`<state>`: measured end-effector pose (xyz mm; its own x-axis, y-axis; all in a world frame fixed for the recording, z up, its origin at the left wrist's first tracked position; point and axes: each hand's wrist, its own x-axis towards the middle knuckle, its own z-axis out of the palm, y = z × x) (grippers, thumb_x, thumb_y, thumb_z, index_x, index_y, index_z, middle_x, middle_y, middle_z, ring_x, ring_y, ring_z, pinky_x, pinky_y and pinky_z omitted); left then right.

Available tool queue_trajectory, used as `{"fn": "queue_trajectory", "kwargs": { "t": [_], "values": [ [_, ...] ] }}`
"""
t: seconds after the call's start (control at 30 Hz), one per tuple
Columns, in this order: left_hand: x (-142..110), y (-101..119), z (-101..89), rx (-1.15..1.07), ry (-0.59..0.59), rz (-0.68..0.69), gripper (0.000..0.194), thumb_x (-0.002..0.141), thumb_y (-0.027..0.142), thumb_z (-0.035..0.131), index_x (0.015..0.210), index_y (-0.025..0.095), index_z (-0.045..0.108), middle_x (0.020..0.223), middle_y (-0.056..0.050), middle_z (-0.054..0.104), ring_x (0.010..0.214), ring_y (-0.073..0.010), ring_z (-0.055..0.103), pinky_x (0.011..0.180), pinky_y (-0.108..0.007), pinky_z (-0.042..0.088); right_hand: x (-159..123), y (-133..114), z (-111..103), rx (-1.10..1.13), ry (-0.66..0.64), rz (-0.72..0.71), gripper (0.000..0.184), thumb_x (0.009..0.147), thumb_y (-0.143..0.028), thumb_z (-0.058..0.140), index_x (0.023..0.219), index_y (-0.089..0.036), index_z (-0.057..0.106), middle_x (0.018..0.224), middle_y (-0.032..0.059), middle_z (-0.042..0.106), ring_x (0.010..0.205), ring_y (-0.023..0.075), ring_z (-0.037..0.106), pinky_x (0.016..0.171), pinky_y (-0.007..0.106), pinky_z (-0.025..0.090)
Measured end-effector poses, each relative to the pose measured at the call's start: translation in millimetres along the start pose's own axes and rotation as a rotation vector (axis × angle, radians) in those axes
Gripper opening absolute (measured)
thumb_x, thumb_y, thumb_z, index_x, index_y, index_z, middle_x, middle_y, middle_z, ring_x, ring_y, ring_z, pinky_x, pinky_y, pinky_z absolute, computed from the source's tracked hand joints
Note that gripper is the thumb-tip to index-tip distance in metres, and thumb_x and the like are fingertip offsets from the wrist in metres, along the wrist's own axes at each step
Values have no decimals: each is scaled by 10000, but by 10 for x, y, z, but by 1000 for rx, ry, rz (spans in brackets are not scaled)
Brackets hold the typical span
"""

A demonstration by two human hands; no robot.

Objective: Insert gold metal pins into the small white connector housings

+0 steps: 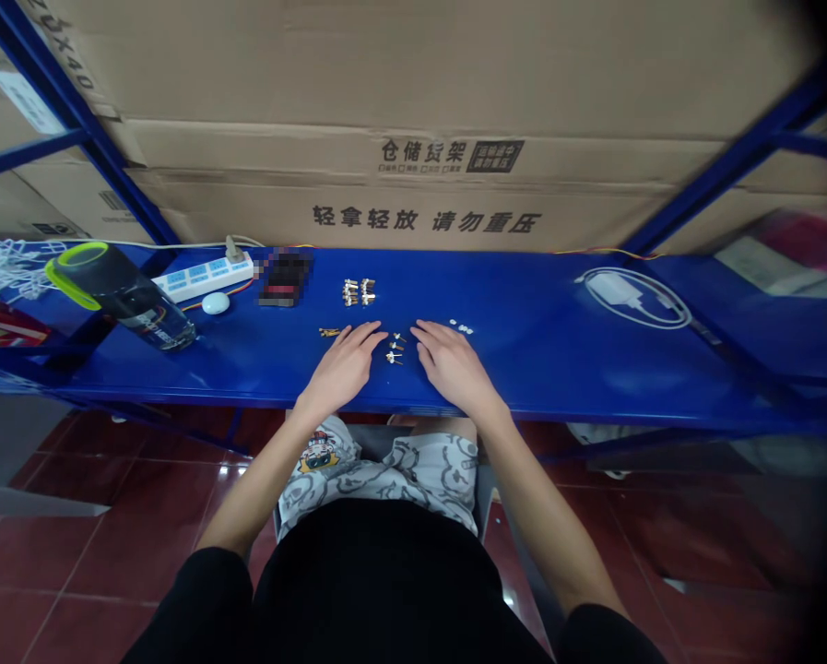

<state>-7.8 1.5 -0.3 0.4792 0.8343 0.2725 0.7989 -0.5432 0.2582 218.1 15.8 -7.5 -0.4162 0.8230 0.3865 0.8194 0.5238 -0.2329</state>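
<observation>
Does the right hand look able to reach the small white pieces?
Probably yes: the right hand rests on the blue shelf just short of the small white pieces, with nothing visible between them.

A clear plastic bottle with a lime-green rim (126,300) sits on the blue steel shelf (524,360) near a white power strip (206,277); a coiled white charger cable (627,300) lies right, before brown cardboard cartons (413,92).

The black object (285,278) is pixelated (unreadable); the tiny parts (394,347) seem unidentifiable.
</observation>
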Motion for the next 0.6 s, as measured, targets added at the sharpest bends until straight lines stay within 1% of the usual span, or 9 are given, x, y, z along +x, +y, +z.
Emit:
{"fn": "queue_trajectory", "kwargs": {
  "t": [0.13, 0.27, 0.43, 0.6],
  "values": [
    [0, -16, 20, 0, 25, -29, 490, 999, 61, 357, 1470, 112, 485, 1600, -148, 413, 1509, -261, 359, 1256, -463, 310, 6, -23, -26, -13, -34, 25, 462, 1025, -219, 354, 1381, -95, 622, 1459, 157, 595, 1377, 314, 530, 1154, 531, 423],
    [1, -20, 39, 17, 7, -37, 466, 1011, 81, 364, 1449, 122, 516, 1576, -140, 451, 1494, -269, 384, 1257, -473, 306, 7, -30, -35, -19, -42, 36, 462, 1027, -219, 350, 1387, -112, 620, 1461, 144, 596, 1378, 303, 527, 1158, 519, 418],
    [4, -25, 42, 23, 7, -37, 464, 1016, 89, 367, 1456, 126, 511, 1578, -138, 448, 1493, -270, 385, 1254, -478, 308, 7, -12, -15, -20, -30, 18, 459, 1027, -218, 358, 1378, -89, 625, 1455, 159, 597, 1368, 308, 534, 1155, 517, 423],
    [7, -32, 42, 20, 7, -35, 462, 1014, 87, 374, 1452, 127, 515, 1576, -139, 450, 1487, -275, 390, 1252, -484, 310, 9, -9, -8, -27, -25, 13, 447, 1024, -209, 376, 1368, -84, 632, 1449, 154, 604, 1363, 311, 537, 1155, 504, 420]
  ]
}}
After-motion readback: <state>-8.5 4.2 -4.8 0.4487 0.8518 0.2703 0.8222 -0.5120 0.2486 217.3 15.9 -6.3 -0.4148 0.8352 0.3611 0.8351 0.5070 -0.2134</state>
